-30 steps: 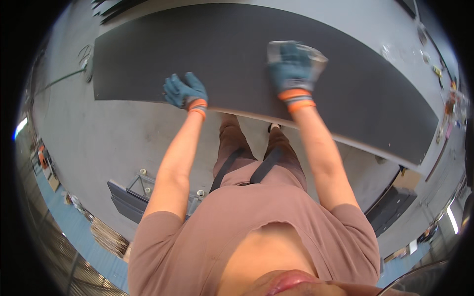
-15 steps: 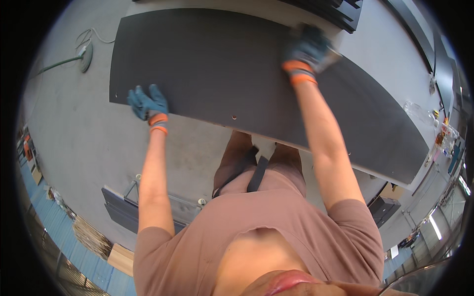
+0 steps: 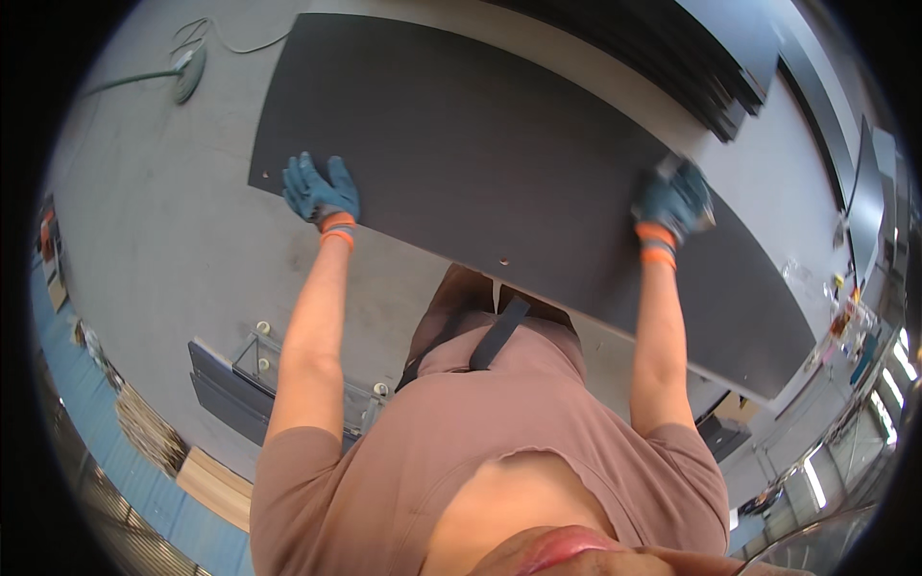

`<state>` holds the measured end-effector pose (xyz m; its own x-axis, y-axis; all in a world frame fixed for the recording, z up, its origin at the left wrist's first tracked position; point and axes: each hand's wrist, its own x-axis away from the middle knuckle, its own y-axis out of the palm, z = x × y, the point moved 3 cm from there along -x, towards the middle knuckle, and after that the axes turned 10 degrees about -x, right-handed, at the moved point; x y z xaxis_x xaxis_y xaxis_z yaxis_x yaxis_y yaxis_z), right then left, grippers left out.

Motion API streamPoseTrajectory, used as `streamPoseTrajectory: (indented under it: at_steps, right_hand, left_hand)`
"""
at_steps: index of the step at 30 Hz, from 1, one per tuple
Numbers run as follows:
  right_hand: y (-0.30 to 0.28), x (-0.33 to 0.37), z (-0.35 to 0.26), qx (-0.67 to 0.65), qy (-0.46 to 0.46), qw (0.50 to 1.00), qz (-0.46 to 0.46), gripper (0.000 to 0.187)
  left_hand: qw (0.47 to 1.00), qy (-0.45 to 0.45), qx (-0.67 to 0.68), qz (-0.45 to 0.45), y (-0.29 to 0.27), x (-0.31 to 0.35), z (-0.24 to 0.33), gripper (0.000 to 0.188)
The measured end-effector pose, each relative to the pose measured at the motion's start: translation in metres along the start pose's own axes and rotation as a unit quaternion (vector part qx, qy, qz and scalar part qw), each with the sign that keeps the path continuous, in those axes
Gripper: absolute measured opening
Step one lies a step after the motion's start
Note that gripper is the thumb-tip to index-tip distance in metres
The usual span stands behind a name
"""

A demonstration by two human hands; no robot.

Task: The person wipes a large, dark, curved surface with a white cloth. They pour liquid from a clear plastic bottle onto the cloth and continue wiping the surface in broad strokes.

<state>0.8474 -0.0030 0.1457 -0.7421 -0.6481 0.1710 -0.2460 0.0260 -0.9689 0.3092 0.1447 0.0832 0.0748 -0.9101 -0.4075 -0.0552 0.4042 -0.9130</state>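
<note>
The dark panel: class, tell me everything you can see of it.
The panel is long and dark grey, with a smooth, matt-looking face and a thin, paler near edge; its material is unclear. A small hole sits by that edge. It lies broadside before the person. The left hand, gloved, rests spread at its near edge; the gloved right hand is farther right, with a blurred, pale cloth-like thing.

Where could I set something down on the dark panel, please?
The dark panel is bare between the left hand and right hand, and right of the right hand; beyond the panel's far edge, stacked dark strips crowd the space.
</note>
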Motion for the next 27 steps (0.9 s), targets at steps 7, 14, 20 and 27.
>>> streamPoseTrajectory:
  at_steps: [7,14,20,27]
  right_hand:
    - [0.018,0.02,-0.056,0.114,0.018,0.99,0.078,0.069]
    - [0.106,0.03,-0.316,0.01,-0.266,0.954,0.14,0.073]
    - [0.155,0.023,-0.547,0.055,-0.424,0.891,0.15,0.074]
    - [0.169,0.098,-0.591,0.021,-0.462,0.88,0.107,0.066]
  left_hand:
    - [1.0,0.001,0.022,-0.004,-0.009,-0.003,0.01,0.059]
    - [0.995,0.008,0.084,-0.046,-0.025,-0.013,0.015,0.058]
    - [0.985,0.05,0.122,-0.113,-0.02,-0.018,0.014,0.059]
    - [0.98,0.038,0.156,-0.117,-0.019,-0.013,0.004,0.061]
